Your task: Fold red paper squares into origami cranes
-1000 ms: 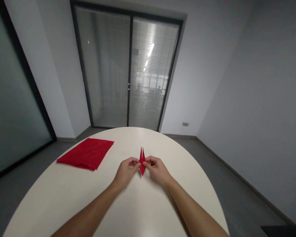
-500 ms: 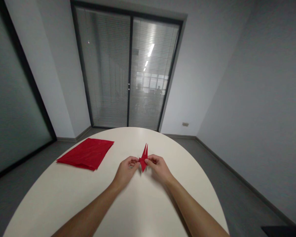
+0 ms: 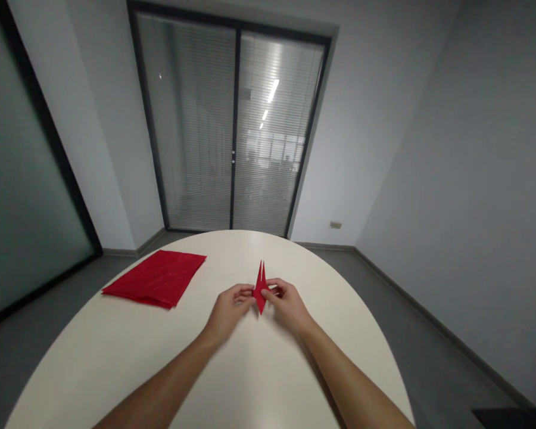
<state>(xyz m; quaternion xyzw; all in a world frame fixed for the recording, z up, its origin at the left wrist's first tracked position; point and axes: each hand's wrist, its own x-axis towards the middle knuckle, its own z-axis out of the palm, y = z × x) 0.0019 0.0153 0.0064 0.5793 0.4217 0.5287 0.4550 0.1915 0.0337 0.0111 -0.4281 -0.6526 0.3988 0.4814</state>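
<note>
Between my hands is a small folded red origami paper (image 3: 259,292), held just above the table. Two narrow points stick up at its far end and a single point faces me. My left hand (image 3: 232,304) pinches its left edge between thumb and fingers. On the other side my right hand (image 3: 288,302) grips it, thumb lying on the front face and fingers behind. The parts of the paper under my fingertips are hidden.
A stack of red paper sheets (image 3: 158,279) lies at the left of the round white table (image 3: 232,381). Beyond the table stand a glass door with blinds (image 3: 196,131) and grey walls. A dark object (image 3: 513,418) shows at the lower right corner.
The folded paper has turned slightly, its twin points now more upright. A small flap that stuck out on its left side no longer shows. Both hands stay nearly in place.
</note>
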